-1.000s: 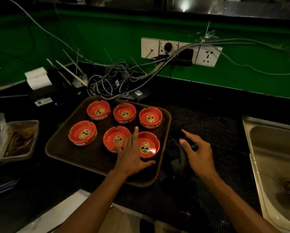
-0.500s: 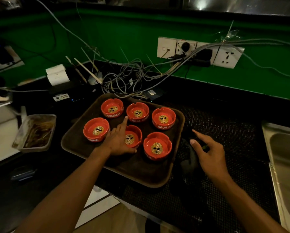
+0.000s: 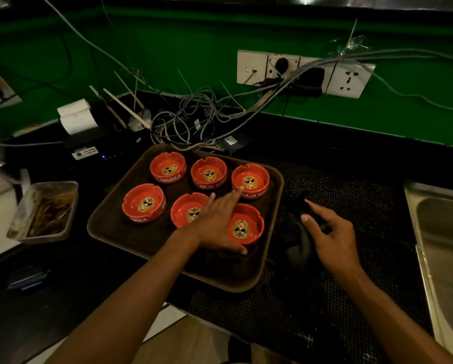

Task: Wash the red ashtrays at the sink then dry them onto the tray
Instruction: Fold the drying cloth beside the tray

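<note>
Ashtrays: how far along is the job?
Done: six red ashtrays sit upright on the brown tray; wet or dry, cannot tell. In hand: left hand flat over the near ones, right hand on a dark cloth. Left: nothing visible; sink idle.

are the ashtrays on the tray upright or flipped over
Upright. All six red ashtrays sit on the brown tray with their bowls facing up, so the gold emblem inside each one shows. The left hand hovers over two.

Two bare forearms, no sleeves visible; left hand [image 3: 214, 222] and right hand [image 3: 330, 237] ungloved, short trimmed nails showing.
</note>
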